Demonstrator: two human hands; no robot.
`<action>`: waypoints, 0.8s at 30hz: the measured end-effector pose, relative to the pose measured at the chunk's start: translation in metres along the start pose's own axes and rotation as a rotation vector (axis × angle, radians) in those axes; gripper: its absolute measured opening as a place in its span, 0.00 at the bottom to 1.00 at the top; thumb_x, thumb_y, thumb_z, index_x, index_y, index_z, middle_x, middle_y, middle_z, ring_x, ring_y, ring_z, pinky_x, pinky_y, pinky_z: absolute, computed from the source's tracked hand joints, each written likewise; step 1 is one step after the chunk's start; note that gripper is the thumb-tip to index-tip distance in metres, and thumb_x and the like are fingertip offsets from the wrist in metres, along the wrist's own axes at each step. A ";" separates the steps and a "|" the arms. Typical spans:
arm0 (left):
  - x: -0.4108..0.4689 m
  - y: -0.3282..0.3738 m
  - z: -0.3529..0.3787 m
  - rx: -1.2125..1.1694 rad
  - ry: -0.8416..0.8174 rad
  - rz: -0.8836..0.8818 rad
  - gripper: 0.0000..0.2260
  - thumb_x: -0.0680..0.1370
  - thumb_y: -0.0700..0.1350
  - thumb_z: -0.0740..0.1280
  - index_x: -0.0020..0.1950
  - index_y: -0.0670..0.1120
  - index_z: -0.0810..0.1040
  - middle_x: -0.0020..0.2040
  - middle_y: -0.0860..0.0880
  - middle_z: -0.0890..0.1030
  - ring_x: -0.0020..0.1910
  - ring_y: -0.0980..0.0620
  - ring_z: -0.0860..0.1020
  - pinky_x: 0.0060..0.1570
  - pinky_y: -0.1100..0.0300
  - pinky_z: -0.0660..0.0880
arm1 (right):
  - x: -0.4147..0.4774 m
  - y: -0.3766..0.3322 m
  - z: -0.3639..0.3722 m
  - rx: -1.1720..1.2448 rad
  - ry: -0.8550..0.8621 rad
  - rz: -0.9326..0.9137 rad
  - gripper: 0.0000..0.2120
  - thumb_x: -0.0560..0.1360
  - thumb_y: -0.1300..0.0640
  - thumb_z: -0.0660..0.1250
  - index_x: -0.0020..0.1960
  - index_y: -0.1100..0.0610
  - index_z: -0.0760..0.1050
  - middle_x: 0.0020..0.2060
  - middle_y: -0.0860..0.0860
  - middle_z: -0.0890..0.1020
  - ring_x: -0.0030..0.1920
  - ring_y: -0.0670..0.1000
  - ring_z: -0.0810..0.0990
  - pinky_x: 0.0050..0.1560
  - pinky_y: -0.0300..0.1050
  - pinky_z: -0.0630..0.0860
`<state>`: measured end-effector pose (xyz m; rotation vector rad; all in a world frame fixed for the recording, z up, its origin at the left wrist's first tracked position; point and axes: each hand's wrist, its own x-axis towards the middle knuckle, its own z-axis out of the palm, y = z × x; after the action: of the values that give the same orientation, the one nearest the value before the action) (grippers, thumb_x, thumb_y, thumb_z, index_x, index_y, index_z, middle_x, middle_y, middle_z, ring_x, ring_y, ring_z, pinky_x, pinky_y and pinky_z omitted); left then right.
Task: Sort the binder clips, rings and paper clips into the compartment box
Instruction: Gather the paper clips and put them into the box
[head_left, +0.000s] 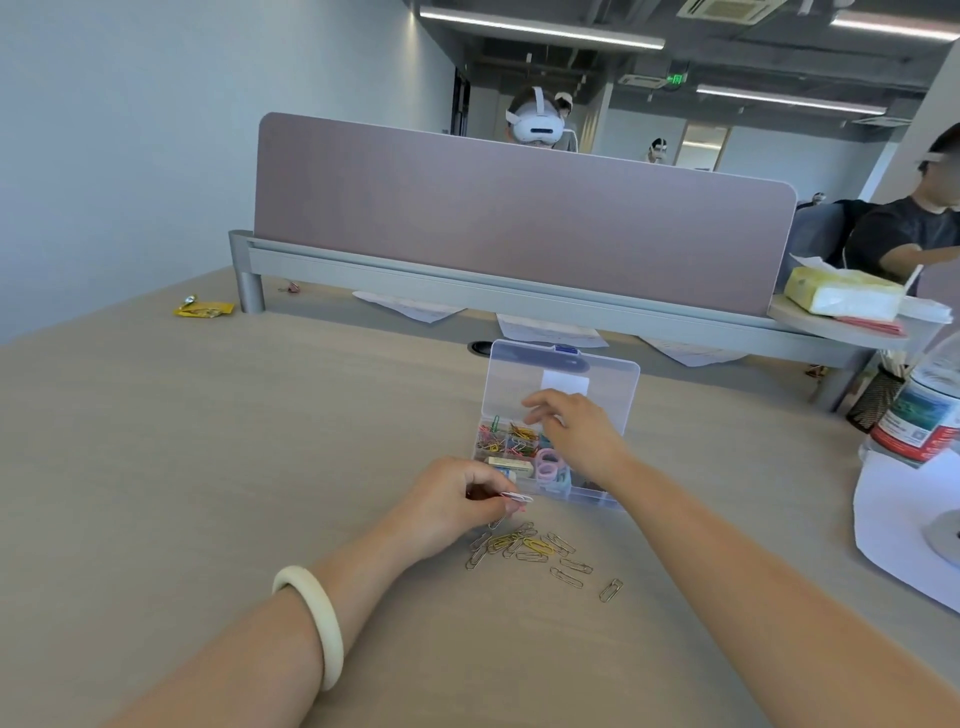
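A clear compartment box (592, 493) stands open on the desk, its lid (563, 382) raised at the back. Coloured paper clips (506, 436) fill its left compartments, and pink rings (548, 465) lie in the middle. My right hand (576, 431) hovers over the box with fingers loosely spread, holding nothing that I can see. My left hand (457, 501) pinches a white paper clip (517, 498) just in front of the box. Below it, a loose pile of paper clips (535, 551), mostly metal with a few yellow, lies on the desk.
A water bottle (924, 405), a mesh pen cup (875, 397) and white paper (904, 525) stand at the right. A grey partition (519, 218) closes the desk's far side. A yellow wrapper (203, 309) lies far left. People sit beyond the partition.
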<state>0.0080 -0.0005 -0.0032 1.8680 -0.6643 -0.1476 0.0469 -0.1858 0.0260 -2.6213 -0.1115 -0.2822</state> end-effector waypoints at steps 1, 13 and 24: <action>0.000 0.000 0.000 -0.008 -0.001 0.001 0.04 0.72 0.41 0.70 0.42 0.42 0.83 0.22 0.59 0.74 0.24 0.62 0.67 0.27 0.72 0.62 | 0.002 -0.002 0.001 0.023 -0.004 -0.015 0.18 0.76 0.65 0.53 0.60 0.53 0.73 0.54 0.50 0.82 0.57 0.51 0.77 0.63 0.54 0.70; -0.001 -0.001 -0.001 -0.026 -0.003 0.005 0.03 0.72 0.42 0.70 0.41 0.44 0.83 0.25 0.56 0.73 0.26 0.60 0.65 0.28 0.68 0.62 | 0.003 -0.014 0.017 0.105 -0.169 -0.034 0.22 0.78 0.66 0.51 0.68 0.51 0.66 0.63 0.50 0.76 0.58 0.51 0.76 0.51 0.36 0.74; -0.001 -0.001 -0.001 0.013 -0.003 0.018 0.03 0.72 0.41 0.70 0.43 0.43 0.83 0.31 0.48 0.76 0.28 0.58 0.67 0.28 0.69 0.63 | -0.004 -0.005 0.001 0.097 -0.128 0.008 0.21 0.78 0.66 0.51 0.68 0.52 0.65 0.62 0.51 0.77 0.61 0.53 0.75 0.54 0.40 0.71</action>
<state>0.0075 0.0009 -0.0036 1.8745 -0.6850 -0.1345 0.0428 -0.1816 0.0269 -2.5417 -0.1549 -0.1029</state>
